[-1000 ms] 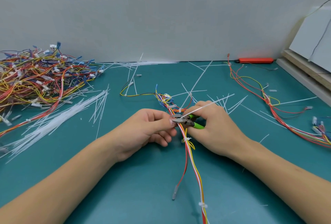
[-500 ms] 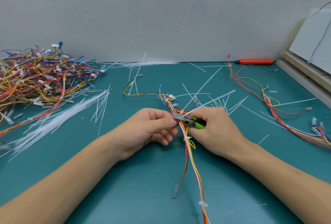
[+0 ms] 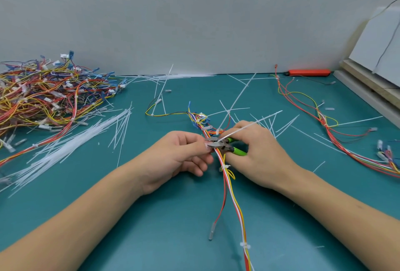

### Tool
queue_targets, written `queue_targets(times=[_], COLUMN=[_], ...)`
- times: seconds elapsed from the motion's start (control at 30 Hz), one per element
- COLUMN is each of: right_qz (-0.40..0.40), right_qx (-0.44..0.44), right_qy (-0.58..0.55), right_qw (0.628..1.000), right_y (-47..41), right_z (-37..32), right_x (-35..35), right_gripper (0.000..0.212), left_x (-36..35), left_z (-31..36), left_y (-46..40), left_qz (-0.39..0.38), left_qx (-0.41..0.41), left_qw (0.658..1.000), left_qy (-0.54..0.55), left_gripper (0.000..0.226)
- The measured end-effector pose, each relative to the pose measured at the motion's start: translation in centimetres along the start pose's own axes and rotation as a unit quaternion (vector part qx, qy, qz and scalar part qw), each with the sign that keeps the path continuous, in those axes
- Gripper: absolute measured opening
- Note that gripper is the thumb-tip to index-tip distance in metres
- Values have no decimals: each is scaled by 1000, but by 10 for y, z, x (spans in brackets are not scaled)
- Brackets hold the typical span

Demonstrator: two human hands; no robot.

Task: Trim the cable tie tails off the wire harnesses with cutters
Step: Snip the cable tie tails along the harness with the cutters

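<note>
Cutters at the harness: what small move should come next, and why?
Probably squeeze the green handles to snip. The cutters, held in the right hand, have their tips at the harness beside the left hand, and a long white tie tail slants up from there, uncut.

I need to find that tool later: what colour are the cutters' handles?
Bright green, seen in the head view: the cutters show green handles inside the right hand.

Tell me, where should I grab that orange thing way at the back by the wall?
Grip the orange tool around its middle, coming down from above with fingers across its narrow width. It lies flat and lengthwise along the wall, so its long front side is open. The dark tip at its left end is too small to make out, so stay off it.
</note>
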State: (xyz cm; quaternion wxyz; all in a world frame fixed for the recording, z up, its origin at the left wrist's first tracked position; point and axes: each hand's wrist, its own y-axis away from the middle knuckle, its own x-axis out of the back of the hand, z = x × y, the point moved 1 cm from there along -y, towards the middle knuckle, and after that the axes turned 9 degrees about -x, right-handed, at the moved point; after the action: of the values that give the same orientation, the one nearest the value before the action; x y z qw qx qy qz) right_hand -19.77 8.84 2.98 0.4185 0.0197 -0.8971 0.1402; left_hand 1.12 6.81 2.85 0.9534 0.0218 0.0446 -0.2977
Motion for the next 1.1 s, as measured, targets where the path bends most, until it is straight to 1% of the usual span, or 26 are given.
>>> queue_targets(times=[0.23, 0.33, 0.43, 0.57, 0.6, 0.7, 0.73, 0.83, 0.87, 0.97, 1.1], right_qz=[-13, -3, 20, 17, 16, 20, 22, 31, 27, 18, 17], right_qx=[7, 1, -14, -16, -15, 0, 2, 0, 3, 3, 0], right_qy=[-1, 2, 2, 1, -3, -28, -29, -4, -1, 1, 1], right_qw=[1000, 1000, 1000, 1000, 1000, 999, 999, 1000, 1000, 1000, 1000], right_y=[-2, -1, 1, 3, 3, 3, 2, 1, 1, 2, 3], right_z=[2, 3, 6, 5, 5, 2, 2, 2, 1, 0, 0], right_x=[0, -2, -5, -7, -6, -5, -5, -4, -4, -3, -2], right_gripper=[25, 16, 27, 31, 29, 15, 18, 44, 47, 47, 42], left_x=[0, -1, -2, -2, -2, -1, -1, 1, 1, 2, 2], left_z=[-2, 0, 2, 4, 3, 2, 1, 0, 0, -1, -1], left_y=[0, 0, 2, 4, 4, 3, 2, 1, 1, -1, -1], left_qz=[1, -1, -16, -29, -27, -20, -17, -11, -10, -8, -9], left_qx=[2, -1, -8, -14, -14, -10, -9, -4, -1, 3, 3], left_qw=[1000, 1000, 1000, 999, 1000, 1000, 1000, 1000, 1000, 1000, 1000], left_qy=[-4, -4, -2, 0, 0, 3, 6, 18, 20, 17, 24], left_gripper=[20, 16, 13, 12, 12, 11, 11, 15, 16, 20, 17])
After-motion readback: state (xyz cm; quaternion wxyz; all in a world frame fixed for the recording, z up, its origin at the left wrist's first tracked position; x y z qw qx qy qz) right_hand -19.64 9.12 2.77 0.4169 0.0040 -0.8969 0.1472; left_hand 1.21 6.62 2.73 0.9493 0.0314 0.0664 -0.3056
